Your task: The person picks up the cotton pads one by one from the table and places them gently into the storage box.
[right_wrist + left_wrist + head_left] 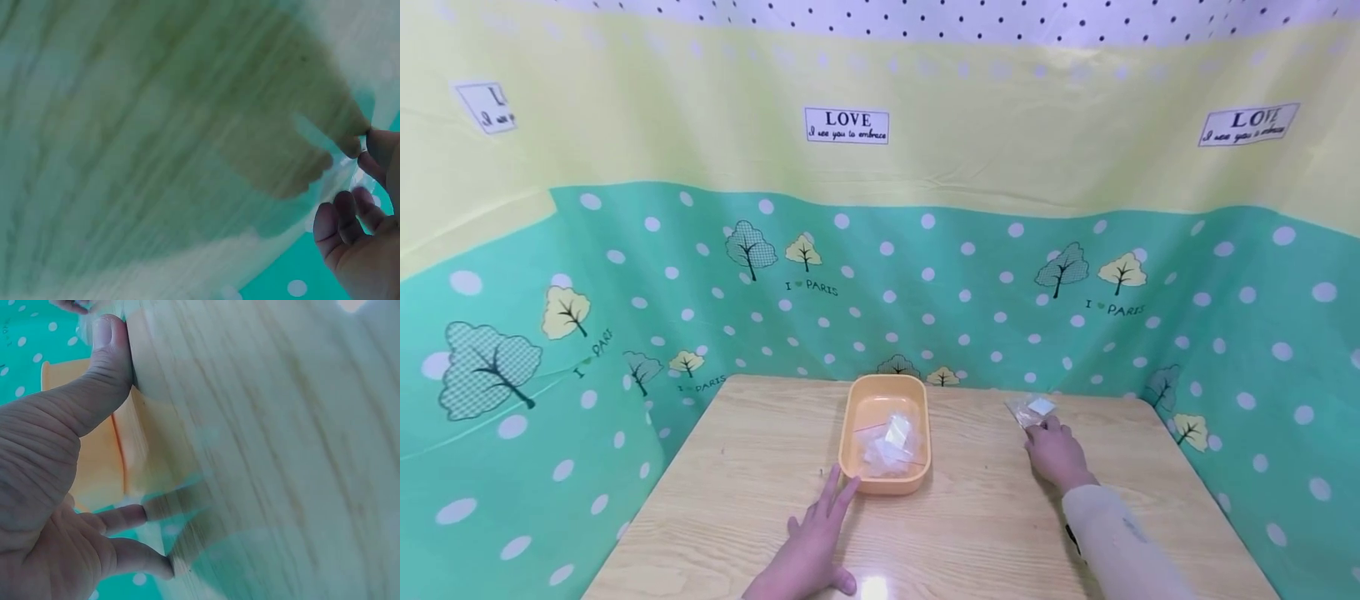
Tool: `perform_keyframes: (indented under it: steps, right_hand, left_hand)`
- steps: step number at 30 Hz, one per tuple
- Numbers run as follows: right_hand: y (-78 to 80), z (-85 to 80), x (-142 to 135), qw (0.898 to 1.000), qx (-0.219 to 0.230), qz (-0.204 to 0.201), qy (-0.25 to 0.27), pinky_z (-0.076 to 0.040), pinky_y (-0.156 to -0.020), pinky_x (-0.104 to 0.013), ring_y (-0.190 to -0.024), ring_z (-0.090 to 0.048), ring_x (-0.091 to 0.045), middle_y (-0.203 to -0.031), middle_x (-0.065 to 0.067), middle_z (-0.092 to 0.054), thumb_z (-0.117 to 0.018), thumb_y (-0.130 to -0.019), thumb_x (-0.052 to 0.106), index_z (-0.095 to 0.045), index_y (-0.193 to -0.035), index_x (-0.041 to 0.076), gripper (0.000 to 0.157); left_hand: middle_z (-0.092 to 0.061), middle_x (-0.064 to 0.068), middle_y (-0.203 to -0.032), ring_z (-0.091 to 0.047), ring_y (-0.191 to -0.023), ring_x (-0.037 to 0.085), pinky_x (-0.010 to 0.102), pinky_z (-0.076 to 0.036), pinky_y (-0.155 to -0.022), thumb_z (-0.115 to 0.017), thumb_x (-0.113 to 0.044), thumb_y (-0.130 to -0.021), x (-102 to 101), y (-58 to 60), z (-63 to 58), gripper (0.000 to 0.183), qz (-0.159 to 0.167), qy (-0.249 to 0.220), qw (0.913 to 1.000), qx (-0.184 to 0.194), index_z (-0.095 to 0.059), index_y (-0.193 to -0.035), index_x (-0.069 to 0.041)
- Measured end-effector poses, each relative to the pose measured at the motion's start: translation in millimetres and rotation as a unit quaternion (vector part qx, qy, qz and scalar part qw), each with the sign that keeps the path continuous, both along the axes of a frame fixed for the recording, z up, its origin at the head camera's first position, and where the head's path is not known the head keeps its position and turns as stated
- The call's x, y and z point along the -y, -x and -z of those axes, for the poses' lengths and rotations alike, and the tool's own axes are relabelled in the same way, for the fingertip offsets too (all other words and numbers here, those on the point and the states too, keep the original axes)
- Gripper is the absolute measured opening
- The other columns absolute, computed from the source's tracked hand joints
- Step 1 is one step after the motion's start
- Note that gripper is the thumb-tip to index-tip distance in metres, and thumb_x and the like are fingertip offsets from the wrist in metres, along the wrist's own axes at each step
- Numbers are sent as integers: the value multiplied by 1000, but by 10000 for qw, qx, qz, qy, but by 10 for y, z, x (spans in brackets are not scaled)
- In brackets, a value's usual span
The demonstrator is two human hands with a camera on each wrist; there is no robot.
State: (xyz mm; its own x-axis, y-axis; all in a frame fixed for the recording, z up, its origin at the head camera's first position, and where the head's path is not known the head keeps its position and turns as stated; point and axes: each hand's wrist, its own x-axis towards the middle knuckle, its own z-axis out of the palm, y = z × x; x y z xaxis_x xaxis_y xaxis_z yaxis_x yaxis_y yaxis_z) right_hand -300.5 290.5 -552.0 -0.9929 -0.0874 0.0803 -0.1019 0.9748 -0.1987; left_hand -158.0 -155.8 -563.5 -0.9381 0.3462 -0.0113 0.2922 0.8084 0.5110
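An orange plastic tray (pixel 889 486) stands on the table, with clear plastic bags (pixel 883 450) lying inside it. My left hand (pixel 808 537) has its fingers spread, the fingertips right at the tray's near left corner; the left wrist view shows the thumb (pixel 111 359) stretched out too. Over at the table's far right lies a small clear zip bag (pixel 1021 412) bearing a white label (pixel 1042 406). My right hand (pixel 1060 454) pinches the near edge of that bag between thumb and forefinger, its other fingers (pixel 345 215) loosely bent.
The light wood table (pixel 970 517) is enclosed at the back and sides by a green and yellow printed curtain (pixel 925 308). The curtain meets the table just behind the tray and the bag.
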Motion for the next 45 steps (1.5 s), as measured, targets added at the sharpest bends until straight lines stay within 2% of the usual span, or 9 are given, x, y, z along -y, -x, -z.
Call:
perform_keyframes:
  steps: [4,8,15,19,24,28,32,39,45]
  right_hand:
    - [26,12,-4,9999,63,27,112,-57,-95,-68,-117,-62,-56,-142,-32,-62,-58,-106,12,-66,-133,-7,34]
    - [68,34,-9,9996,-46,46,275,-60,-89,-63,-101,-70,-47,-114,-26,-76,-60,-105,10,-70,-122,-6,26]
    - [55,21,34,9996,-291,-31,19,-63,-80,-56,-92,-74,-40,-97,-22,-76,-68,-99,6,-76,-101,-1,11]
    - [2,16,97,9986,-387,-57,-342,-64,-74,-49,-81,-72,-31,-84,-15,-73,-62,-98,0,-74,-85,3,19]
    - [-64,53,168,9952,-530,-121,-816,-63,-66,-46,-72,-69,-28,-77,-12,-70,-62,-97,3,-70,-82,3,17]
    - [-49,2,261,9992,-349,165,-45,-59,-62,-46,-71,-65,-25,-81,-10,-68,-63,-99,12,-74,-92,4,16]
    - [4,-299,455,9929,-604,240,992,-59,-65,-44,-76,-66,-22,-95,-11,-76,-63,-104,18,-78,-108,6,20]
    - [-113,-987,1047,9585,-988,-565,2615,-58,-71,-32,-85,-66,-19,-102,-8,-77,-69,-103,19,-80,-115,8,20]
    - [-351,-1088,1575,9446,-532,-1289,2970,-55,-60,-22,-78,-62,-11,-93,2,-73,-72,-101,17,-80,-109,12,12]
  left_hand:
    - [7,22,-180,-39,-144,67,101,-24,-90,-94,-54,-50,-10,-8,-35,154,26,-42,10000,-8,-6,-173,-26]
    - [8,21,-180,-39,-143,68,101,-24,-91,-93,-54,-50,-18,-6,-49,154,34,-40,10000,0,-6,-173,-26]
    - [9,23,-180,-40,-141,69,101,-24,-89,-94,-52,-50,-33,-4,-62,155,27,-19,10000,77,-4,-173,-27]
    - [8,23,-180,-40,-142,68,102,-23,-89,-94,-52,-50,-32,-7,-57,155,36,-19,10000,81,-4,-173,-27]
    - [7,24,-179,-40,-143,67,102,-22,-89,-94,-52,-50,-28,-27,-54,155,55,-47,9999,69,-5,-173,-26]
    - [7,24,-179,-39,-143,67,102,-22,-90,-94,-51,-50,-28,-45,-64,155,59,-63,9999,111,-3,-173,-29]
    - [5,24,-179,-40,-143,67,102,-22,-90,-95,-50,-50,-27,-52,-78,155,25,-60,9999,84,-2,-173,-31]
    - [3,24,-180,-41,-144,65,101,-24,-91,-96,-49,-49,-22,-32,-85,156,-17,-13,10000,-8,-2,-173,-32]
    - [2,24,-180,-42,-143,64,101,-26,-91,-96,-50,-49,-25,-25,-81,157,4,-13,10000,-41,-2,-173,-33]
